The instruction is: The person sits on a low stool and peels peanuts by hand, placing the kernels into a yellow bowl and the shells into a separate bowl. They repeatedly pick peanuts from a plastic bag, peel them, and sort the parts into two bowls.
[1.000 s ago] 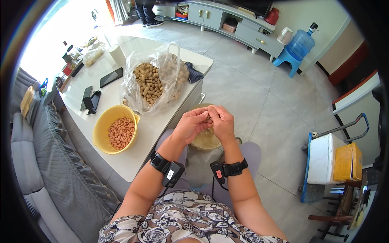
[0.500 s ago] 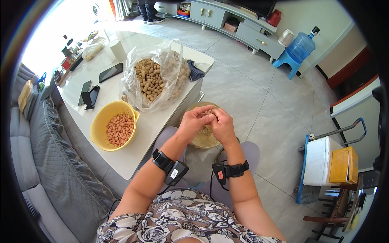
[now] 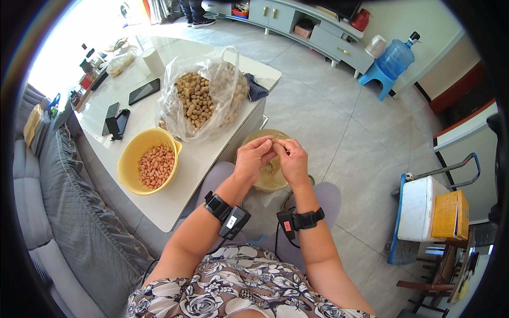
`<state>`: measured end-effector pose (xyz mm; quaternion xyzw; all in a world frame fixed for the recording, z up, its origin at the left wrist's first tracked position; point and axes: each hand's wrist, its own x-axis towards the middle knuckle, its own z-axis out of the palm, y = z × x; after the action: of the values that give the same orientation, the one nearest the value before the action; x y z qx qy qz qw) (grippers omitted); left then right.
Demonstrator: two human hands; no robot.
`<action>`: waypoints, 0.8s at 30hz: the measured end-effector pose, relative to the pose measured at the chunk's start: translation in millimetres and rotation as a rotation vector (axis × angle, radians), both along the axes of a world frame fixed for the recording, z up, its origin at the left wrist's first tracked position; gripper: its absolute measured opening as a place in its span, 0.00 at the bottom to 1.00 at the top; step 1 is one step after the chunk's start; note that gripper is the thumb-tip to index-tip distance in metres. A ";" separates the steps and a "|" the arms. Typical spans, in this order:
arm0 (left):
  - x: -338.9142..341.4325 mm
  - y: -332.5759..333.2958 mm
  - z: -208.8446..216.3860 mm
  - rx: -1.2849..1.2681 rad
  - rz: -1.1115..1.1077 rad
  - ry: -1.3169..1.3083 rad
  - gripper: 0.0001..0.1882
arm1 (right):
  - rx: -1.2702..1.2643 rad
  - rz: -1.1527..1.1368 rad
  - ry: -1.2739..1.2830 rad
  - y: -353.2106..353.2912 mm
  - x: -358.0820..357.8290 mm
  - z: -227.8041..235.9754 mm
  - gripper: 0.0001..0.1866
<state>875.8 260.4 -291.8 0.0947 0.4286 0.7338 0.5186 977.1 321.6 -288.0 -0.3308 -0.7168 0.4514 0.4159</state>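
Observation:
Over a round, pale yellowish bin (image 3: 271, 183) between my knees, my hands meet fingertip to fingertip. My left hand (image 3: 253, 160) and my right hand (image 3: 294, 163) both pinch a small tan peanut (image 3: 273, 141), mostly covered by the fingers. Bits that look like shells lie in the bin, partly hidden by my hands. To the left, on the table, a yellow bowl (image 3: 127, 168) holds pink shelled peanut kernels (image 3: 157, 166). Behind it a clear plastic bag (image 3: 168, 115) gapes around many unshelled peanuts (image 3: 197, 103).
The white table (image 3: 159, 212) has its corner beside my left forearm. Phones (image 3: 144, 91), a black stand (image 3: 114, 127) and a dark cloth (image 3: 257, 89) lie on it. A grey sofa (image 3: 79, 222) is at left; a trolley with a white box (image 3: 419, 209) stands right. Someone's legs (image 3: 196, 13) show far off.
My fingers have shifted slightly around the peanut, and the hands remain together over the bin. The whole view has tilted a little.

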 end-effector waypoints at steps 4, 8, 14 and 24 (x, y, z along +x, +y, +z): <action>10.0 4.5 -8.5 0.003 0.038 -0.125 0.10 | -0.024 -0.115 -0.020 0.5 -3.5 -13.3 0.06; 11.0 11.7 -16.0 0.086 0.003 -0.249 0.09 | -0.105 -0.225 0.117 0.4 -9.4 -26.2 0.08; 11.8 14.4 -29.5 0.174 0.014 -0.311 0.10 | -0.574 -0.140 0.414 5.4 -5.0 -39.2 0.10; -3.2 9.9 -19.2 -0.208 -0.235 -0.175 0.31 | -0.189 -0.307 -0.332 23.6 9.9 -55.3 0.13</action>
<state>872.6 270.2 -311.0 0.0257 0.4411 0.6254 0.6431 987.1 345.2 -343.3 -0.5428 -0.6715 0.3874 0.3231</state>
